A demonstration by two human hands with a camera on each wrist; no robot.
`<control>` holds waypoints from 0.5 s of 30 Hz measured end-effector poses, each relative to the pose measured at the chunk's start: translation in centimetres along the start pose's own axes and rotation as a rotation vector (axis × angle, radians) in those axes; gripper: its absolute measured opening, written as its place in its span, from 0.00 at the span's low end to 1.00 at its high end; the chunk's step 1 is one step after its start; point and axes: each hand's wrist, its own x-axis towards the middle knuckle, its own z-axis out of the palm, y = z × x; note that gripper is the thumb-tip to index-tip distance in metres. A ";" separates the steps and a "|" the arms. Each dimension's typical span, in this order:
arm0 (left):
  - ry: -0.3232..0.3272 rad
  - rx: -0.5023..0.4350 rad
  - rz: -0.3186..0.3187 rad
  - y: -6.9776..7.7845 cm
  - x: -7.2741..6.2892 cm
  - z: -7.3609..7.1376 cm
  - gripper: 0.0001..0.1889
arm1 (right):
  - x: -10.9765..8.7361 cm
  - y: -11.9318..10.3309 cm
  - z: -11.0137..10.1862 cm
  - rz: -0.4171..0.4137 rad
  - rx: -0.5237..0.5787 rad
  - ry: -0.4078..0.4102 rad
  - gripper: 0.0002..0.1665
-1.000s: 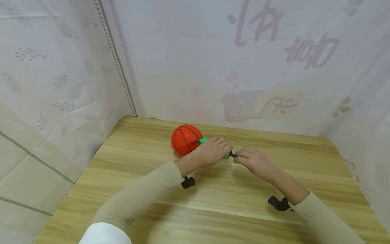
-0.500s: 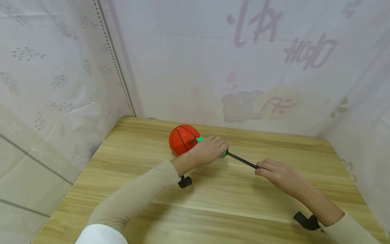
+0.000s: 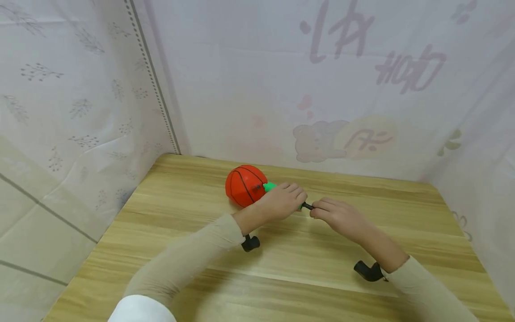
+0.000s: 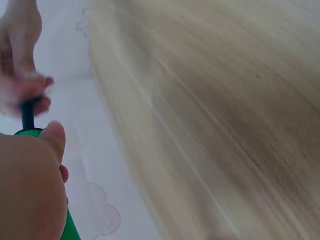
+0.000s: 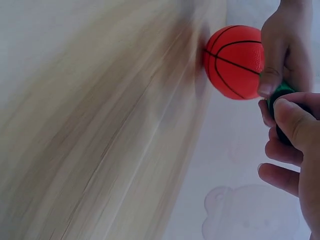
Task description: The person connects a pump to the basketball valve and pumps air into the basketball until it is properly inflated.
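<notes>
A small red basketball (image 3: 244, 185) with black lines rests on the table toward its back edge. Against its right side points the nozzle end of a green hand pump (image 3: 270, 186). My left hand (image 3: 280, 202) wraps round the pump's barrel, hiding most of it. From the barrel's other end a short stretch of black rod (image 3: 308, 206) sticks out. The fingers of my right hand (image 3: 337, 217) grip the rod's outer end, close to the left hand. In the right wrist view, the basketball (image 5: 235, 62) shows beyond both hands, and the right thumb lies over the pump's black end.
The wood-grain table (image 3: 306, 277) reaches back to a pale printed curtain (image 3: 241, 89), which also hangs at both sides. Black curved wrist mounts (image 3: 251, 243) jut out below each forearm.
Half a second ago my right hand had drawn the rod far out to the right. It has since pushed it back in toward the barrel. Left hand and ball barely shifted.
</notes>
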 end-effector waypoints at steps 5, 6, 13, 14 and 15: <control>-0.003 -0.015 -0.005 0.1 -0.1 0.3 0.15 | 0.5 0.1 0.9 -0.003 0.028 0.012 0.26; -0.008 -0.024 -0.008 0.0 -0.2 0.3 0.15 | 0.4 0.1 0.9 -0.009 0.031 0.024 0.26; -0.026 -0.080 -0.028 -0.5 -0.4 0.0 0.15 | -1.7 -0.2 -1.1 -0.040 0.004 0.075 0.24; -0.027 -0.084 -0.028 -0.6 -0.5 -0.1 0.15 | -2.2 -0.3 -1.5 -0.038 -0.001 0.070 0.24; -0.029 -0.088 -0.026 -0.7 -0.5 -0.1 0.15 | -2.7 -0.4 -2.0 -0.035 -0.010 0.063 0.25</control>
